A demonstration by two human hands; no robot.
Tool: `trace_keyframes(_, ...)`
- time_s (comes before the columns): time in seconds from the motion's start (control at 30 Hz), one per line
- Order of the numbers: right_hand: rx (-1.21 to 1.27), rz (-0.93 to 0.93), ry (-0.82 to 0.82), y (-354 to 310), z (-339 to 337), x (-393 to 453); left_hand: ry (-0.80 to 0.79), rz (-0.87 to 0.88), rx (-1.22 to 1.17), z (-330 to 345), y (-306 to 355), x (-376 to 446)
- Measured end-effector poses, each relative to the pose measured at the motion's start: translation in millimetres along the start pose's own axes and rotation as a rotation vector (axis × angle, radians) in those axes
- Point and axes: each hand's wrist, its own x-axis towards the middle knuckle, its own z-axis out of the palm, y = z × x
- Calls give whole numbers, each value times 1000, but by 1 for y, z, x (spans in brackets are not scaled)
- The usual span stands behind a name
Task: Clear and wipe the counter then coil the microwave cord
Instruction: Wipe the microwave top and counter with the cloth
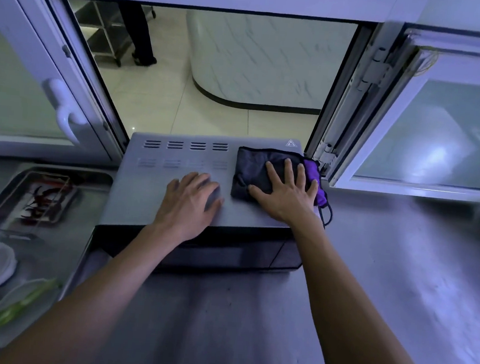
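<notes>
While both palms lie flat on the microwave (175, 182):
Left hand (189, 203): fingers straight, slightly spread, resting on the bare lid.
Right hand (286, 190): fingers splayed, pressing the dark cloth (252, 165).
Cord (327, 214): at the microwave's right edge.

Left hand (190, 203): palm down, fingers straight and slightly spread, lying flat, holding nothing.
Right hand (286, 190): palm down, fingers straight and splayed wide, thumb out to the left, pressing flat.
Forearms: both bare, reaching forward from the lower edge of the view, converging slightly.
Wrists: both nearly straight.
</notes>
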Motion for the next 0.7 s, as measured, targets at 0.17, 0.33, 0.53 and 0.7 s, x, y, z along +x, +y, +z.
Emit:
trace_keyframes(0.17,-12,7,2,-15,-3,37,17,13,-40,6,-10,32)
trace_keyframes(0.33,-6,-10,5,-31,-9,74,30,54,-96,8,-27,49)
trace_keyframes(0.53,-9,-54,5,-56,-7,89,62,19,-136,0,-53,35)
trace_keyframes(0.7,-22,-72,-39,-90,0,77,75,6,-102,-16,-84,6)
